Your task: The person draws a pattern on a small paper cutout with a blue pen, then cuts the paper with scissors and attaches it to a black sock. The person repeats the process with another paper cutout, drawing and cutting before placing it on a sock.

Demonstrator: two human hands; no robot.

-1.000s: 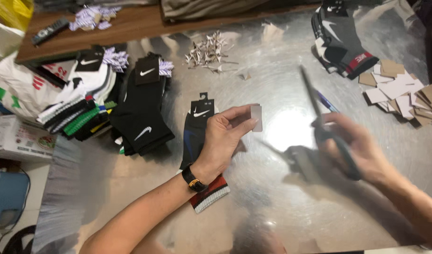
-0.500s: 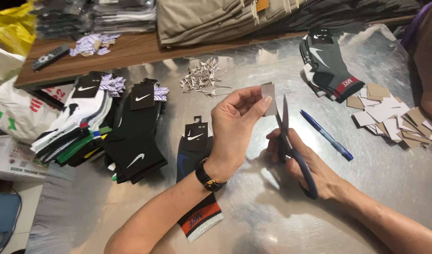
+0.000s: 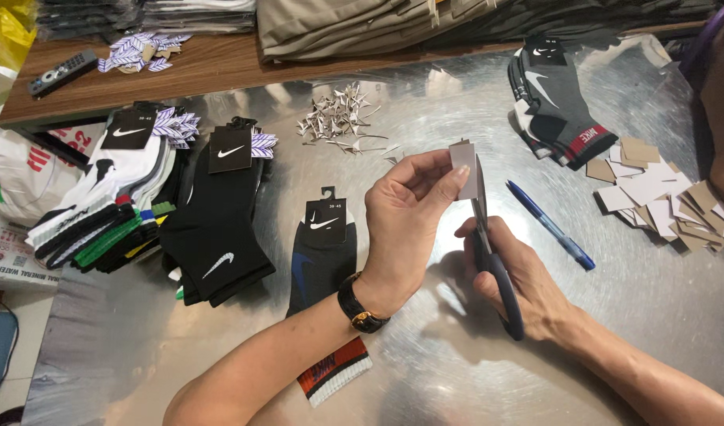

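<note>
My left hand [image 3: 405, 213] pinches a small grey card piece [image 3: 463, 167] upright between thumb and fingers, above a shiny metal table [image 3: 425, 371]. My right hand [image 3: 520, 268] grips dark-handled scissors [image 3: 492, 252], blades pointing up against the card's right edge. A dark sock pair with a black hang tag [image 3: 324, 256] lies under my left forearm. A black watch sits on that wrist.
Stacks of black [image 3: 216, 229] and white socks [image 3: 113, 189] lie at left, grey socks [image 3: 555, 102] at top right. A blue pen [image 3: 550, 225], a heap of cut card pieces [image 3: 662, 197], paper scraps [image 3: 338, 122] and a remote [image 3: 62, 71] lie around.
Both hands have come together nearer the middle. The scissors swung from out at the right up to the card's edge. The view shifted slightly.
</note>
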